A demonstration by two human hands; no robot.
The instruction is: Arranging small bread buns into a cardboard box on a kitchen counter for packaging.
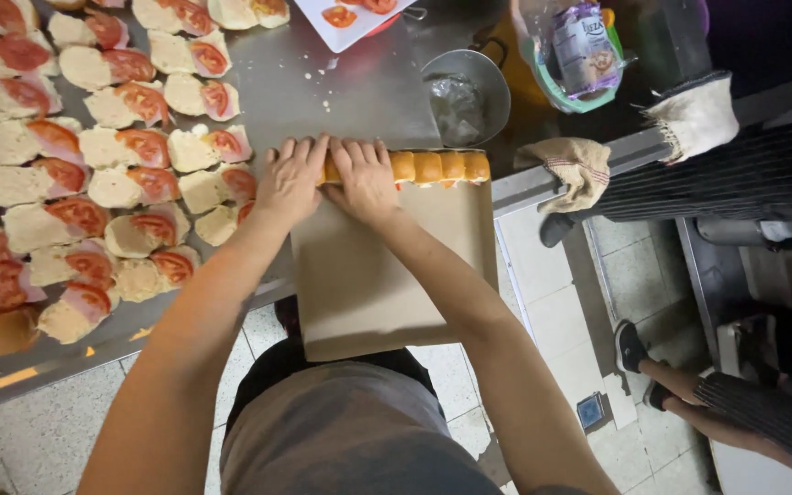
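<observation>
Sandwiches (93, 183) fill the left of the steel bench (359, 92): open rolls in rows, each half topped with a pale meat slice and a red tomato round. Just right of them, the person's left hand (292, 179) lies flat, palm down, fingers together, pressing on the near end of a row of golden bread rolls (437, 167). The right hand (366, 179) sits touching beside it, also spread flat on the same row; neither grip closes around anything, both simply bear down on the bread. The rolls lie along the far edge of a brown paper sheet (387, 275), which hangs over the bench's near edge toward the person's body. Judging by the flat hands and the loose paper, the step in hand looks like the start of wrapping or rolling the bread in the sheet; the following move would call for keeping the row straight while the paper is drawn snug. Farther right stand a metal bowl (465, 96), a white plate with tomato slices (350, 16), a green tub holding a packet (575, 60), and a cloth (579, 165) draped on the bench edge. Another person's foot (630, 346) shows on the tiled floor (543, 302).
</observation>
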